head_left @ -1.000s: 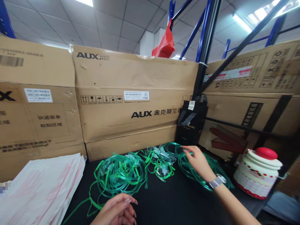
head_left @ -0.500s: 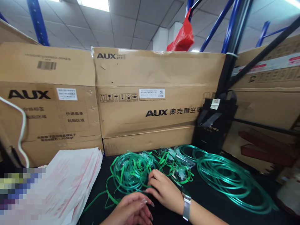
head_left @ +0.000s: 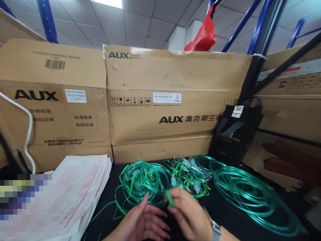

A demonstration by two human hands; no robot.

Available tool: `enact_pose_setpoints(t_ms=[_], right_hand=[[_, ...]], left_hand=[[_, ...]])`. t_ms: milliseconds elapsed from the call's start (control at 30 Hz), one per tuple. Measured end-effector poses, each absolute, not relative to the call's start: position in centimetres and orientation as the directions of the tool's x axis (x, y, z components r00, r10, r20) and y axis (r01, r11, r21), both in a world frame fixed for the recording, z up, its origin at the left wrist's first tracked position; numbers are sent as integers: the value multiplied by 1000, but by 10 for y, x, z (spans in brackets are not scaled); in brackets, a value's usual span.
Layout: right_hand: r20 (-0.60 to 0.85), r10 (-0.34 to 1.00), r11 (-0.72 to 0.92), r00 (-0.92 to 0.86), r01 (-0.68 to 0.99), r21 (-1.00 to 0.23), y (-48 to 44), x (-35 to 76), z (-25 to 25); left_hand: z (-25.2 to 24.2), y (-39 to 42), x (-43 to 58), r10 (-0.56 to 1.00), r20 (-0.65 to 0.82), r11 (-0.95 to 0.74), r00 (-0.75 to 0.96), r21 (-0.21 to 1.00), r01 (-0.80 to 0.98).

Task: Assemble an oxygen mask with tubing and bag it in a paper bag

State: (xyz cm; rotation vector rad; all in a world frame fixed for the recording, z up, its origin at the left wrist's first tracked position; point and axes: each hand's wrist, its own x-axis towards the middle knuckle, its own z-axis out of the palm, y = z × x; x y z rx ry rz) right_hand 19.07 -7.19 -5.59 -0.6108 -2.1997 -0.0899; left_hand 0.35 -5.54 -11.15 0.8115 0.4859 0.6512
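Observation:
On a black table (head_left: 225,214) lie coils of green tubing with clear masks. One coil with a mask (head_left: 145,179) sits just beyond my hands; a larger coil (head_left: 250,197) spreads to the right. My right hand (head_left: 190,214), a watch on its wrist, pinches a green strap (head_left: 170,198) between thumb and fingers. My left hand (head_left: 145,222) is beside it, fingers spread with one raised toward the strap, touching the near edge of the coil. More masks and green straps (head_left: 190,174) lie tangled in the middle.
A stack of white paper bags with red print (head_left: 70,194) lies at the left. Big AUX cardboard boxes (head_left: 170,100) wall off the back. A black tote bag (head_left: 235,134) stands at the right beside a dark rack post, with a red plastic bag (head_left: 203,33) above.
My right hand came back from the far right coil to the near centre and took hold of a green strap. My left hand rose to meet it. The view swung left.

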Motion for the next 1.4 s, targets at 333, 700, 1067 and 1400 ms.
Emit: enact_pose_setpoints(t_ms=[333, 700, 1067, 1400], right_hand=[[395, 292, 952, -871, 306, -29, -70, 138, -135], [470, 764, 601, -442, 753, -270, -49, 198, -53], [207, 811, 584, -547, 783, -216, -72, 174, -58], [-63, 939, 45, -337, 301, -952, -49, 182, -73]], left_hand=[[-124, -52, 1, 796, -162, 317, 583, 933, -173], [-114, -62, 3, 980, 120, -91, 158, 979, -182], [-111, -58, 0, 984, 152, -144, 88, 985, -90], [-104, -63, -1, 927, 290, -313, -237, 947, -65]])
